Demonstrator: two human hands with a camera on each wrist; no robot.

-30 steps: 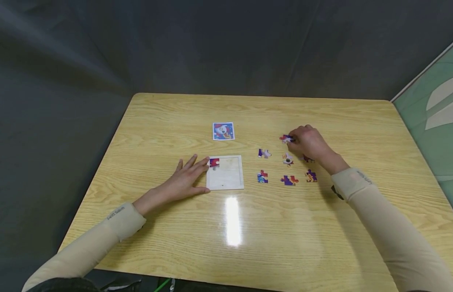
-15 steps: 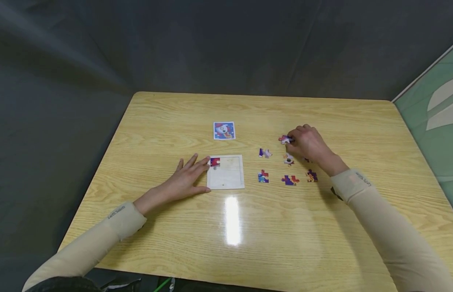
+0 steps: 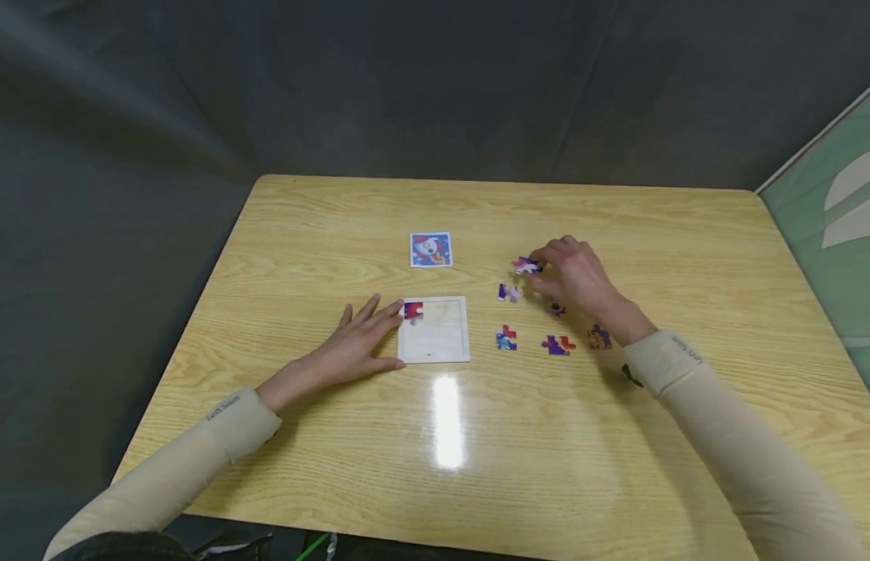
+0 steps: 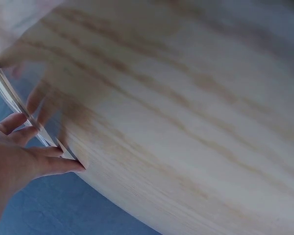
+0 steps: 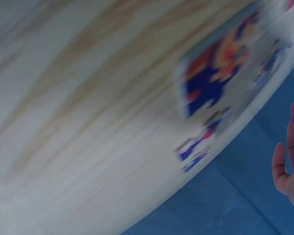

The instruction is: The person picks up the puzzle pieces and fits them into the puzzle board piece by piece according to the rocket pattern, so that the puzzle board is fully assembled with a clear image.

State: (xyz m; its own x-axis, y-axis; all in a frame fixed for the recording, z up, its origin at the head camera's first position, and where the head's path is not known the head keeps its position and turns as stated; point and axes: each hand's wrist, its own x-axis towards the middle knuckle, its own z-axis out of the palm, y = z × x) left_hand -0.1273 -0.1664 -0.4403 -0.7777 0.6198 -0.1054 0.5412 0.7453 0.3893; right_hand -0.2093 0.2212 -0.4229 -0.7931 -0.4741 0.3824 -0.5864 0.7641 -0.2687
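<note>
My left hand [image 3: 351,347] lies with spread, straight fingers against the left edge of a white square puzzle tray [image 3: 438,339]; the left wrist view shows its fingers [image 4: 54,166] along that edge. A red and purple puzzle piece [image 3: 412,311] lies in the tray's upper left corner. My right hand [image 3: 574,276] pinches a purple, red and white puzzle piece [image 3: 526,266] between thumb and fingers, just beyond a purple and white puzzle piece [image 3: 509,293]. A dog-face piece [image 3: 557,308] is partly covered by the right hand. The right wrist view is blurred.
A picture card [image 3: 431,250] of a cartoon dog lies behind the tray. Nearer the front are a blue and red piece [image 3: 506,338], a purple and orange piece [image 3: 558,345] and a dark purple piece [image 3: 599,336]. A dark curtain [image 3: 435,93] hangs behind the wooden table [image 3: 337,467].
My right hand has moved left with the pinched puzzle piece, away from its earlier spot at the back right. The left hand has stayed at the tray.
</note>
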